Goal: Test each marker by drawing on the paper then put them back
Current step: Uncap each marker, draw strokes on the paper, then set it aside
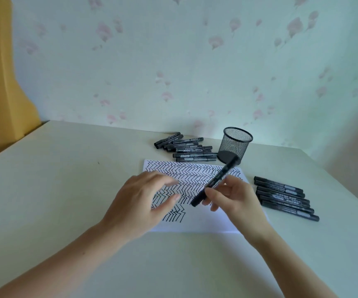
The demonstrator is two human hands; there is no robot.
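Note:
A white sheet of paper [206, 222] lies on the table, covered with rows of black zigzag strokes. My right hand [236, 201] grips a black marker [216, 181] that slants over the sheet, its capped lower end pointing down-left. My left hand [143, 201] hovers over the paper's left part with fingers spread, close to that end but apart from it. A pile of several black markers [186, 149] lies behind the paper. Another row of several markers [285, 198] lies to the right of the sheet.
A black mesh pen cup [235, 147] stands behind the paper's right corner, with no markers showing inside. The pale table [55, 190] meets a flowered wall at the back. A yellow piece of furniture [0, 82] stands at the far left.

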